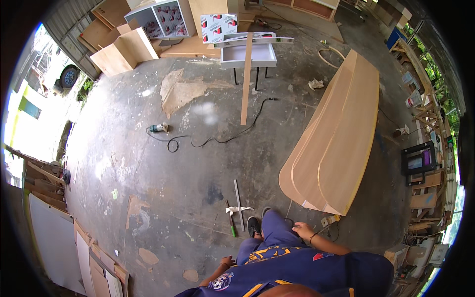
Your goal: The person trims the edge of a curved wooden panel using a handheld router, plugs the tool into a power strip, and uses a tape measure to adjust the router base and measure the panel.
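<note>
My right hand (pixel 303 230) hangs beside my right thigh, its fingers loosely apart and nothing visible in them. By my left hip is my left hand (pixel 228 261), small in view, with loose fingers and no object showing. On the floor ahead of my feet lie a straight metal bar (pixel 239 205) and a thin tool with a green handle (pixel 233 230), with a white scrap (pixel 238 210) by them. Large curved wooden panels (pixel 346 138) stretch across the floor at my right, apart from my hand. A yellowish power tool (pixel 330 220) sits near their close end.
A corded green power tool (pixel 159 127) lies ahead, its black cable (pixel 213 140) trailing across the concrete. Beyond stands a small white table (pixel 247 55) with a long wooden strip (pixel 247 79) across it. Boards (pixel 94 262) lean at lower left; cabinets (pixel 161 20) stand at the back.
</note>
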A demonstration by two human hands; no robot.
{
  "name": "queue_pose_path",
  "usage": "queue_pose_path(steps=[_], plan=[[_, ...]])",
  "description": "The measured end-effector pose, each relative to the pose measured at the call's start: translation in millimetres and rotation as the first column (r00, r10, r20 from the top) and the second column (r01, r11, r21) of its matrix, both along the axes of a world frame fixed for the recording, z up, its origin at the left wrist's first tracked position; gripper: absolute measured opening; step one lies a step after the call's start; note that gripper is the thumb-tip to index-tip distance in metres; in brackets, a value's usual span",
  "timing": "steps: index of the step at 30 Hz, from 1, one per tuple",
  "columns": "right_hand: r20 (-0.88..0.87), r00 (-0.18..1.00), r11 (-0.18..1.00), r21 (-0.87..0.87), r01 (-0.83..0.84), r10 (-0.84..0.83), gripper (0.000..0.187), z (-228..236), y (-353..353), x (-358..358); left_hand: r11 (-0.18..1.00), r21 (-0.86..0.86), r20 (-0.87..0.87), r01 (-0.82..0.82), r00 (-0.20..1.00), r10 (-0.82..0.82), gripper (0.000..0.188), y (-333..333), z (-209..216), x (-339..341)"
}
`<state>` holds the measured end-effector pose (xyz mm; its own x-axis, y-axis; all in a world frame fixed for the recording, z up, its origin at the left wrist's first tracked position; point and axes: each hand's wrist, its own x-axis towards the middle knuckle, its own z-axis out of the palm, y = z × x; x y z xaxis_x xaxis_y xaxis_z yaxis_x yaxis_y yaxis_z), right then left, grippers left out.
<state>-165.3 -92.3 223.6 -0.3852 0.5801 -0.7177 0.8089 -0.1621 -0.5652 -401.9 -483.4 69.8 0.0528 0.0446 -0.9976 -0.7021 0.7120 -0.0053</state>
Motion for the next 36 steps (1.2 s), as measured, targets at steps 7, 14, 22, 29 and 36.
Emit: queue_pose_path(steps=[7, 14, 22, 29, 36], plan=[[-0.167, 0.986, 0.979, 0.198, 0.054, -0.021, 0.039, -20, 58, -32, 0.998, 0.056, -0.384, -0.005, 0.923, 0.026, 0.041, 179, 62, -172], [-0.491, 0.822, 0.896, 0.166, 0.412, -0.288, 0.035, -9, 191, -128, 0.991, 0.042, -0.517, 0.124, 0.852, -0.084, 0.041, 371, 123, -286], [-0.615, 0.543, 0.705, -0.030, 0.708, -0.572, 0.030, 77, 298, -185, 0.828, -0.002, -0.589, 0.561, 0.668, -0.455, 0.035, 570, 146, -345], [-0.581, 0.644, 0.650, 0.242, 0.721, -0.498, 0.026, 100, 463, -216, -0.495, -0.368, -0.666, 0.787, -0.595, -0.449, 0.024, 743, 83, -387], [-0.361, 0.826, 0.840, 0.173, 0.515, -0.432, 0.030, 70, 646, -233, -0.042, -0.154, -0.763, 0.987, -0.146, -0.629, 0.027, 944, 45, -424]])
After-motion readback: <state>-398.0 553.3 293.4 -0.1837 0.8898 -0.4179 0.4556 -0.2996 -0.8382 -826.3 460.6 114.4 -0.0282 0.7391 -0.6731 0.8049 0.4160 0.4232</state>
